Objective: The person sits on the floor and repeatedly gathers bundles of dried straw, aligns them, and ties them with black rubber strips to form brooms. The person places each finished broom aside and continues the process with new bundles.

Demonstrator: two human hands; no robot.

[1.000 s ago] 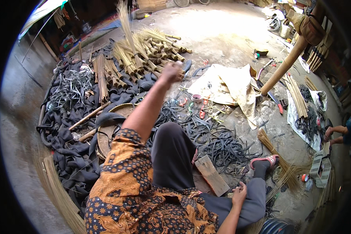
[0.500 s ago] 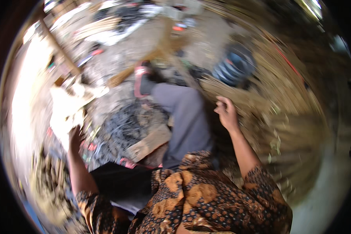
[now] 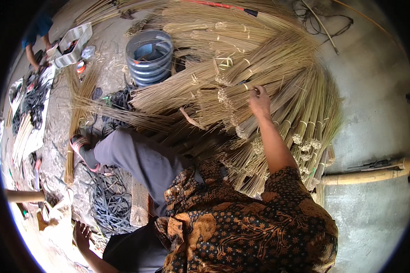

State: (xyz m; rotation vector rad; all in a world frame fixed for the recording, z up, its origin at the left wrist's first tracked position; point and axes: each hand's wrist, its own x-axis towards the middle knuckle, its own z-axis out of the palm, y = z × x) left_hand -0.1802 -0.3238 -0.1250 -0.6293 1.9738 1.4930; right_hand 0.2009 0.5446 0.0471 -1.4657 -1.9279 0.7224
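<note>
Head view: right hand (image 3: 259,101) grip closed around a broom-stick bundle (image 3: 241,86), bundles heaped all round.

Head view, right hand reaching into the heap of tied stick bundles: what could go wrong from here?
1. The right hand is stretched across the stacked stick bundles; pulling one from the middle may shift its neighbours.
2. The left hand props far behind on the cluttered floor, so balance looks weak.
3. Black strips near the foot could snag.
</note>
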